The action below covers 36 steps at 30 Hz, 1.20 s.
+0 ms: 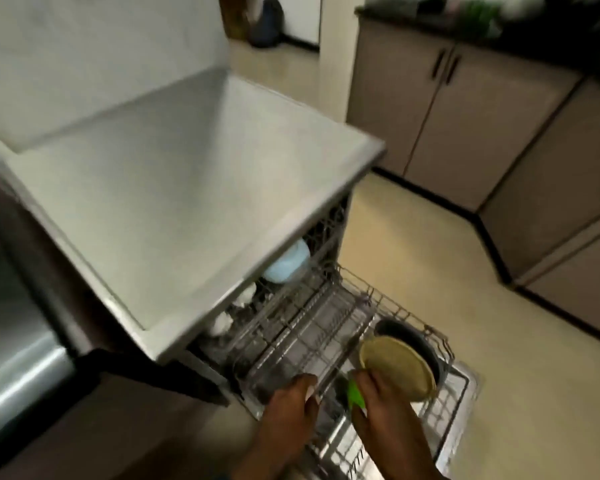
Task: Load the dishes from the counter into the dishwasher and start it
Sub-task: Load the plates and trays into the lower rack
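No writing is legible — the view is blurred. Over the dishwasher's pulled-out lower rack (388, 306), the right hand (378, 400) grips a tan plate (397, 367); the left hand (291, 403) curls on the rack's wire edge.

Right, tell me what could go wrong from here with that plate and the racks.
1. The right hand holds the tan plate together with something green; a crowded grip could let one slip onto the lower rack.
2. The dark pot sits right behind the plate, so they may knock together.
3. The left hand grips the upper rack; sliding it could catch the plate or pinch fingers.
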Each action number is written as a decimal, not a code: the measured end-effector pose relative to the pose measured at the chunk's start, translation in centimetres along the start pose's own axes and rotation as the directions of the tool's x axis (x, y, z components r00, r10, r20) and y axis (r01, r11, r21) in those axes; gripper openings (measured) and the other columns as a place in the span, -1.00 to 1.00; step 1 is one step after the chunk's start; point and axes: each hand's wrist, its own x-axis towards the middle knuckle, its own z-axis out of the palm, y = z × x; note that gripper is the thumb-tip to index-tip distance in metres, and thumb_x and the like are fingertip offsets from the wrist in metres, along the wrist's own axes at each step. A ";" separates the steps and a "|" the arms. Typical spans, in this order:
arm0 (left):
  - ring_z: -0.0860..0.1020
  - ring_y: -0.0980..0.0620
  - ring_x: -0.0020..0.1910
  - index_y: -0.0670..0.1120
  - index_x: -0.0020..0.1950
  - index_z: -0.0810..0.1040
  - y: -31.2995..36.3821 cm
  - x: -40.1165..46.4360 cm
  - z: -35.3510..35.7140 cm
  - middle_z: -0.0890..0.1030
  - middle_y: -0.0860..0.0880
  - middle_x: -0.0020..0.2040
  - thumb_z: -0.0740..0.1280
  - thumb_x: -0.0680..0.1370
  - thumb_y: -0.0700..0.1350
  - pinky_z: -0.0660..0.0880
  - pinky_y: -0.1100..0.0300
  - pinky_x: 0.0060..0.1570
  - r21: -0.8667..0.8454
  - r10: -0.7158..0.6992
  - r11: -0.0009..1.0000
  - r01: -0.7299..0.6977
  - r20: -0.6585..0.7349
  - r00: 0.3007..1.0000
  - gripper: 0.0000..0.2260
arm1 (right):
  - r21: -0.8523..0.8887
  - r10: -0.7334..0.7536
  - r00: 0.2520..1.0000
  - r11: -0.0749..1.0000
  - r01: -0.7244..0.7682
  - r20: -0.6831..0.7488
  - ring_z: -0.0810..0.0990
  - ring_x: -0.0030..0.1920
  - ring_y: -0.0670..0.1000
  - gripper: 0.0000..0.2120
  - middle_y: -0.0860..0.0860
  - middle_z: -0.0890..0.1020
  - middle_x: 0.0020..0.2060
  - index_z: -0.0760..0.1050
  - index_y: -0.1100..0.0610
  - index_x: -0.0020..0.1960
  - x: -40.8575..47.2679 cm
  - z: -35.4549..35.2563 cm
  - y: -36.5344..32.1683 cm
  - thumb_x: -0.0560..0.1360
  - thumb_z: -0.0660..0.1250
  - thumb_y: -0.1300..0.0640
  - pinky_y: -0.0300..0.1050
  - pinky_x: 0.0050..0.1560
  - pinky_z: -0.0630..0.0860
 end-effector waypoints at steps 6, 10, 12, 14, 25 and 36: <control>0.51 -0.03 0.18 -0.04 0.12 0.52 2.4 -5.4 -10.9 0.57 -0.06 0.14 0.14 0.50 -0.13 0.39 0.25 0.10 -0.008 0.000 1.000 -0.002 -0.213 0.977 -0.74 | 0.039 -0.170 0.985 0.984 0.171 -0.022 0.46 0.28 0.01 -0.56 0.00 0.39 0.36 0.30 -0.01 0.43 3.0 -8.5 -8.0 0.57 0.21 0.00 -0.18 0.24 0.38; 0.53 0.01 0.04 -0.05 0.04 0.53 3.1 -8.5 -15.7 0.60 -0.01 0.02 0.16 0.51 -0.10 0.42 0.15 0.04 -0.031 -0.005 0.999 -0.008 -0.404 0.915 -0.80 | 0.120 -0.322 0.945 0.937 0.327 -0.059 0.50 0.20 -0.05 -0.54 -0.06 0.46 0.30 0.34 -0.05 0.39 4.2 -10.7 -11.3 0.52 0.31 0.11 -0.18 0.18 0.44; 0.52 0.08 0.05 0.01 0.07 0.54 2.9 -10.4 -17.7 0.59 0.06 0.04 0.18 0.54 -0.09 0.44 0.17 0.08 -0.064 -0.018 0.998 -0.015 -0.494 0.870 -0.81 | 0.177 -0.383 0.921 0.904 0.389 -0.067 0.56 0.11 -0.03 -0.56 -0.04 0.53 0.22 0.42 -0.03 0.34 4.4 -11.1 -13.0 0.48 0.37 0.15 -0.16 0.08 0.50; 0.51 0.12 0.11 0.05 0.17 0.52 2.5 -12.2 -19.5 0.55 0.11 0.14 0.18 0.58 -0.08 0.42 0.26 0.13 -0.094 -0.047 0.996 -0.006 -0.548 0.835 -0.79 | 0.208 -0.453 0.887 0.863 0.460 -0.083 0.60 0.01 -0.02 -0.57 -0.03 0.59 0.14 0.49 -0.02 0.28 4.6 -11.4 -15.0 0.44 0.43 0.19 -0.19 -0.01 0.51; 0.50 0.15 0.03 0.03 0.12 0.53 -5.4 -24.0 -25.8 0.56 0.09 0.08 0.22 0.57 -0.06 0.39 0.35 0.00 -0.259 -0.278 0.960 0.109 -0.819 0.502 -0.83 | 0.240 -0.804 0.592 0.567 0.788 -0.047 0.52 -0.09 -0.30 -0.53 -0.40 0.43 0.08 0.26 -0.40 0.16 4.5 -9.7 -30.0 0.39 0.36 -0.02 -0.51 -0.06 0.36; 0.54 0.11 0.00 -0.03 0.17 0.54 -20.2 -37.1 -30.7 0.57 0.06 0.10 0.26 0.58 -0.07 0.25 0.53 -0.12 -0.399 -0.448 0.890 0.223 -0.855 0.259 -0.81 | 0.295 -0.947 0.316 0.288 0.911 -0.051 0.53 -0.19 -0.33 -0.51 -0.36 0.49 0.00 0.38 -0.23 0.19 0.8 -1.5 -48.8 0.31 0.41 0.04 -0.36 -0.14 0.49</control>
